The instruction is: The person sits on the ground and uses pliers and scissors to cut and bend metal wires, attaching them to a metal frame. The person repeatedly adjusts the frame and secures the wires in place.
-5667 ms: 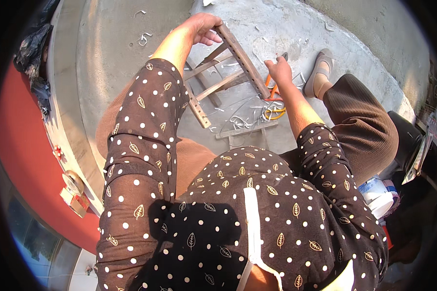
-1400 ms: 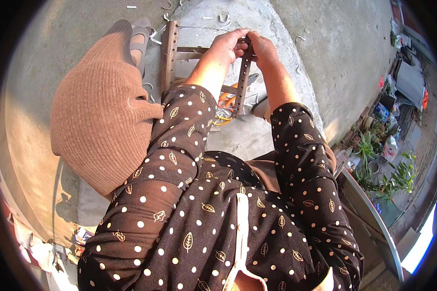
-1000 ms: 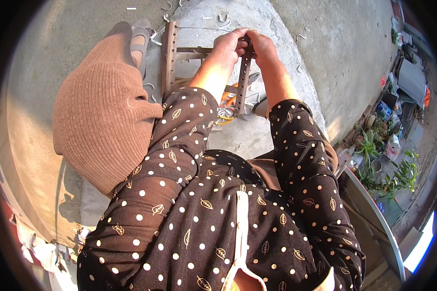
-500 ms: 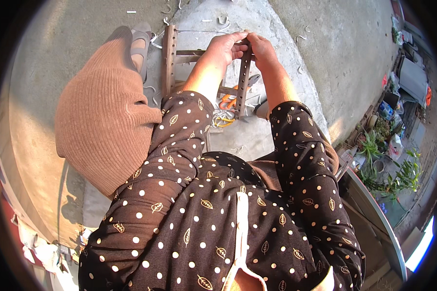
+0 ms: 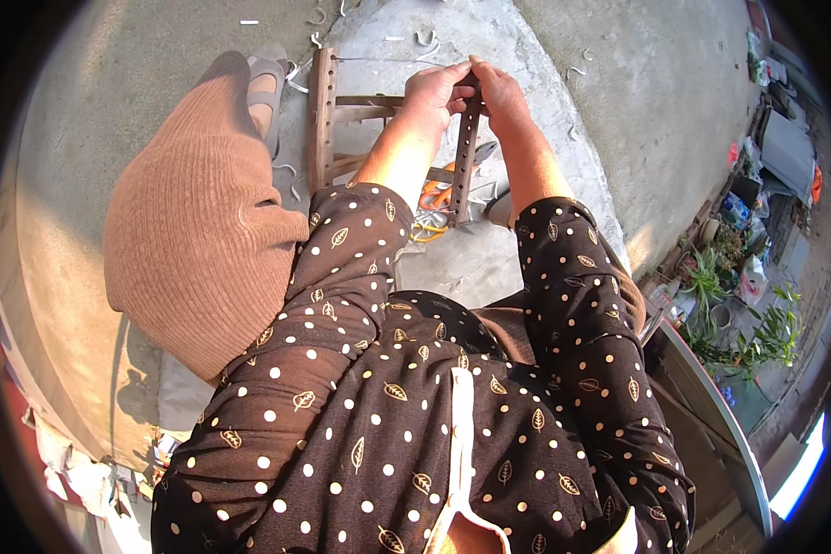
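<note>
head view: the right hand [image 5: 501, 100], earlier apart, now meets the left hand [image 5: 431, 95], both pinching the drilled rail [image 5: 464, 162] at its far end, suggesting two-handed work there; orange-handled tool [image 5: 434, 196] lies nearer the body than the grip.

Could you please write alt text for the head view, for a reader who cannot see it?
A person's left hand and right hand meet at the far end of a drilled wooden rail on a stool-like frame. Orange tool handles show through it; white scraps litter the concrete.
</note>
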Demonstrator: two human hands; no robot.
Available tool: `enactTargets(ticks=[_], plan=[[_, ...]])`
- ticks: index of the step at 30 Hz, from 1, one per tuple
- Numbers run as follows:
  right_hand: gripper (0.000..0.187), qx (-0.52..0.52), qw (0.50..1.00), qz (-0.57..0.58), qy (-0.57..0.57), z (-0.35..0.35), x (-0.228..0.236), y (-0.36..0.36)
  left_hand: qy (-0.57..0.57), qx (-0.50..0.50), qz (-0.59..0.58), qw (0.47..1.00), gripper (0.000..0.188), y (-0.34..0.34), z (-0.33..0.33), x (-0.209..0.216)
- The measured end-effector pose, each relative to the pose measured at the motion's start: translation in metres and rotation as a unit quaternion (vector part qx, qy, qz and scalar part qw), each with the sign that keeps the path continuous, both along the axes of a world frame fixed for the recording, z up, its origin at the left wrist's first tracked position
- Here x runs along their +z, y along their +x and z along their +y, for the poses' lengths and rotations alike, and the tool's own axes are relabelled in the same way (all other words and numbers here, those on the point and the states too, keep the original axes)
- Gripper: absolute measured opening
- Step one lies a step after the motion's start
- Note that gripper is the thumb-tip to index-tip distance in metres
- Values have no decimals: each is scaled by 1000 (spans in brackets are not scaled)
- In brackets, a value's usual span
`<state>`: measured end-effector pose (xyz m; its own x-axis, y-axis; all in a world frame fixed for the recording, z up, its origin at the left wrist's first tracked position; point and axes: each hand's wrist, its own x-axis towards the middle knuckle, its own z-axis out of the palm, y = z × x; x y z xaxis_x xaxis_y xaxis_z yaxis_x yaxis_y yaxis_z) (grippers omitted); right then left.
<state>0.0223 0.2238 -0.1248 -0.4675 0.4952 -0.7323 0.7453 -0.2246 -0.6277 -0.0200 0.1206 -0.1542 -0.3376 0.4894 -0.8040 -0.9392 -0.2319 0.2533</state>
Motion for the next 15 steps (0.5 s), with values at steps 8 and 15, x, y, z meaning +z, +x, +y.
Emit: enactTargets(ticks=[8,15], plan=[[33,9,1000,17,-7,0,-5,1,-41,25,1,999,16,3,0,8],[35,9,1000,10,-5,1,-8,-1,24,-8,-8,1000,34,-5,-5,-2]])
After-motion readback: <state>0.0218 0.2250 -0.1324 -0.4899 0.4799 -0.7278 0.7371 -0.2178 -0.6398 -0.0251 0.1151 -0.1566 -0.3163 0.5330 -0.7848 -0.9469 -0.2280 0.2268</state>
